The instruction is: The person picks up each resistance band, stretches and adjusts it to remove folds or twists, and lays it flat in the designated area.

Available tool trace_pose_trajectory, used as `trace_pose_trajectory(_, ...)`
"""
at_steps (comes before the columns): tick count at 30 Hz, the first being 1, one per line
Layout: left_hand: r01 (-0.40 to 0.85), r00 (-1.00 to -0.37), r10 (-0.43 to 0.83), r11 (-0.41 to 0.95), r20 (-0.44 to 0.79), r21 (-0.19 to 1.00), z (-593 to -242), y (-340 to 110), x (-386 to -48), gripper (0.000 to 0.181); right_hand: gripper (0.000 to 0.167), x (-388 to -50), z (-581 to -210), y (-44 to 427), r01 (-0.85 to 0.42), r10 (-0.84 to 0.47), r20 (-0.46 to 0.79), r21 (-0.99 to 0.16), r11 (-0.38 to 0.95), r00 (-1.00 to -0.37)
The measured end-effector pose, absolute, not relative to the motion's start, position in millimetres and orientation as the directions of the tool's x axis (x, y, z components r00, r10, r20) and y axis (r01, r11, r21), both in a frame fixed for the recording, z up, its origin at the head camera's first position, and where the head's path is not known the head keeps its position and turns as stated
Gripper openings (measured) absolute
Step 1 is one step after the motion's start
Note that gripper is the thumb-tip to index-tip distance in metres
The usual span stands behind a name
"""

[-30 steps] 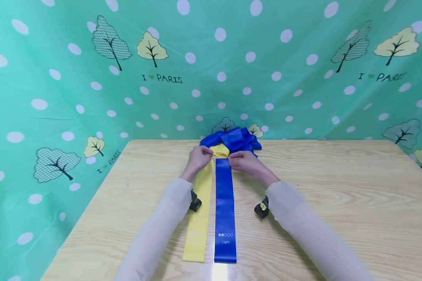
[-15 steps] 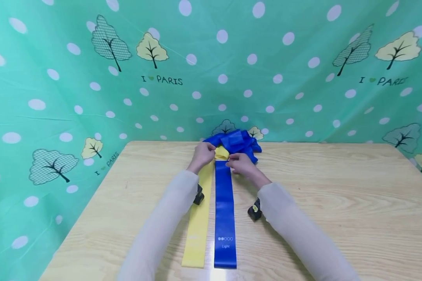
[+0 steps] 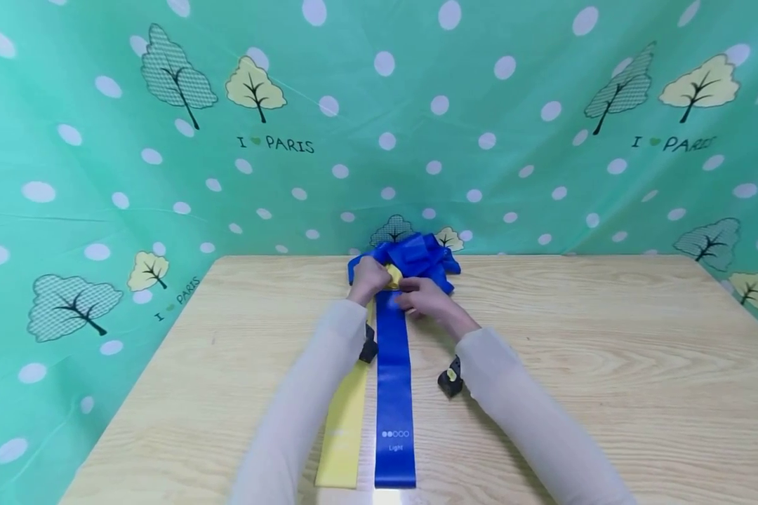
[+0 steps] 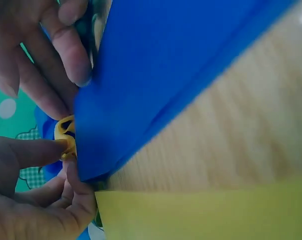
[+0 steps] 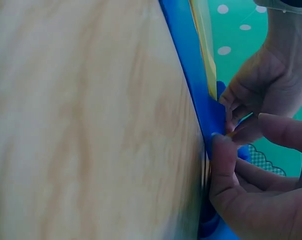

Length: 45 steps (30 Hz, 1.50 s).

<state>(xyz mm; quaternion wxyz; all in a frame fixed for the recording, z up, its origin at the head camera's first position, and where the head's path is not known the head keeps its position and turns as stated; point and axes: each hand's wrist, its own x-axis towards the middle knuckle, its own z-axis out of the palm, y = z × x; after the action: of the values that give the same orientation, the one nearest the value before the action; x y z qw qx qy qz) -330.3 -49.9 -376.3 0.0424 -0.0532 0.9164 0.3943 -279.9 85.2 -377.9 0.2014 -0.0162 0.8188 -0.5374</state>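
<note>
"Head view, starting at the near edge: what did you see?"

"A yellow strip [image 3: 341,435] and a blue strip [image 3: 394,393] lay side by side on the wooden table [image 3: 575,337], 'Light' printed on the blue one."

"And the hands?"

"At the strips' far ends. The left hand [image 3: 369,278] pinched a crumpled yellow bunch [image 4: 66,132] between thumb and finger. The right hand [image 3: 424,297], just beside it, had its fingers loose and spread, its grip released; whether its thumb touched the blue strip, I couldn't tell."

"Farther off?"

"A crumpled blue heap [image 3: 423,256], then a green dotted cloth [image 3: 417,126]."
</note>
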Motion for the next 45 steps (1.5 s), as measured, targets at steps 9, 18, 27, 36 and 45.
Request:
trace_pose_trajectory(9,-0.004,-1.000,-0.024,0.503,0.010,0.865,-350,-41,-321,0.009,0.046,-286,-365,85,0.243,-0.166,-0.296,-0.928,0.282,-0.940)
trace_pose_trajectory(18,0.225,-0.974,0.112,0.530,0.195,0.818,-328,-23,-304,0.019,0.045,-292,-352,97,0.296,-0.208,-0.253,-0.932,-0.208,-0.945)
trace_pose_trajectory(27,0.321,-0.947,0.201,0.508,0.252,0.799,-343,-23,-285,0.018,0.032,-291,-342,109,0.284,-0.097,-0.268,-0.933,-0.223,-0.958)
trace_pose_trajectory(36,0.055,-0.996,0.080,0.311,0.032,0.949,-352,-25,-273,0.024,0.042,-287,-340,113,0.252,-0.055,-0.246,-0.954,-0.161,-0.968)
trace_pose_trajectory(45,-0.177,-0.982,0.091,-0.092,-0.168,0.980,-352,-26,-277,0.037,0.046,-274,-342,107,0.311,-0.126,-0.292,-0.934,-0.176,-0.948)
